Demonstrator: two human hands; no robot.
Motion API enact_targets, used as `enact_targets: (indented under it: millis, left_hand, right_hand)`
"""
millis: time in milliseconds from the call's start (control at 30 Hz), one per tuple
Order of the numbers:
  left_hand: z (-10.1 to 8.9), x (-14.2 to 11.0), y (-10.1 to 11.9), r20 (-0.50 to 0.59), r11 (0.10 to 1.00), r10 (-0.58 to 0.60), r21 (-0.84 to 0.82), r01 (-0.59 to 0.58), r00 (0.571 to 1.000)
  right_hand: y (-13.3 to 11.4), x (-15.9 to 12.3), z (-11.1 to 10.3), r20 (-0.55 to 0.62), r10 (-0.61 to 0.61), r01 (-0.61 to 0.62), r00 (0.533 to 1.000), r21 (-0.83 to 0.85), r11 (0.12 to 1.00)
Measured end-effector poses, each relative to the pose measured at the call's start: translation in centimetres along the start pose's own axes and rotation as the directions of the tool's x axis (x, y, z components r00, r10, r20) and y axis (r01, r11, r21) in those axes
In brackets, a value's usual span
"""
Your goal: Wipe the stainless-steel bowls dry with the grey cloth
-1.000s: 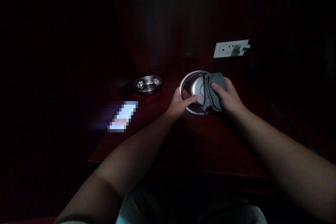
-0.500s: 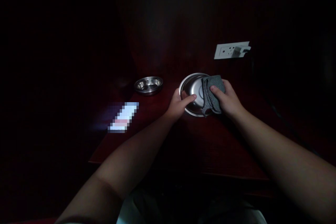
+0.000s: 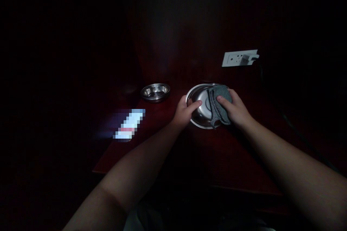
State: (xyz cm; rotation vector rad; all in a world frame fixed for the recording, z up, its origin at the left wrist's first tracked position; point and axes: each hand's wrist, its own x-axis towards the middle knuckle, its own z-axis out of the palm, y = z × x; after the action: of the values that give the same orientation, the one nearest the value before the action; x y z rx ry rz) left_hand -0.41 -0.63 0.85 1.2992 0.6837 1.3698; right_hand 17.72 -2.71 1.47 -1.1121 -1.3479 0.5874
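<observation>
A shiny steel bowl (image 3: pixel 199 113) is tilted toward me above the dark red table. My left hand (image 3: pixel 184 111) grips its left rim, the thumb lying over the inside and the fingers hidden behind. A folded grey cloth (image 3: pixel 220 104) covers the bowl's right side. My right hand (image 3: pixel 235 106) is closed on that cloth, thumb on top, pressing it around the right rim; its other fingers are out of sight. To the left, more steel bowls (image 3: pixel 155 92), seemingly stacked, rest on the table.
A lit, blurred-out phone-like screen (image 3: pixel 129 124) lies near the left edge of the table (image 3: pixel 206 162). On the back wall is a white socket plate (image 3: pixel 240 58) with a plug in it. A dark cable (image 3: pixel 300 135) runs at the right. Surroundings are very dark.
The whole scene sits slightly lower in view, as if my head tipped up. Both hands keep their hold on the bowl and cloth, with the cloth's folds slightly shifted.
</observation>
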Motion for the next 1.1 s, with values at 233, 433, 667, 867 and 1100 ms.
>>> enact_targets:
  millis: [233, 433, 667, 867, 1100]
  left_hand:
    - [0.0, 0.1, -0.2, -0.018, 1.0, 0.013, 0.014, -0.013, 1.0]
    - [0.5, -0.1, -0.8, -0.087, 0.986, -0.031, -0.167, 0.017, 0.996]
    - [0.6, -0.8, -0.4, 0.013, 0.932, -0.215, -0.298, 0.209, 0.977]
    - [0.4, -0.8, -0.8, 0.017, 0.968, -0.203, -0.148, 0.203, 0.979]
    - [0.3, -0.2, -0.2, -0.064, 0.993, -0.066, -0.101, 0.059, 0.996]
  right_hand:
    - [0.1, 0.1, 0.0, -0.024, 0.002, -0.003, 1.0, -0.017, 1.0]
    - [0.6, 0.4, 0.2, -0.115, 0.059, -0.057, 0.992, 0.019, 0.998]
    - [1.3, 0.7, 0.0, -0.238, 0.065, -0.088, 0.969, -0.087, 0.992]
    - [0.9, 0.4, 0.2, -0.203, 0.079, -0.1, 0.976, -0.092, 0.991]
    - [1.1, 0.2, 0.6, -0.11, 0.121, -0.129, 0.987, -0.063, 0.99]
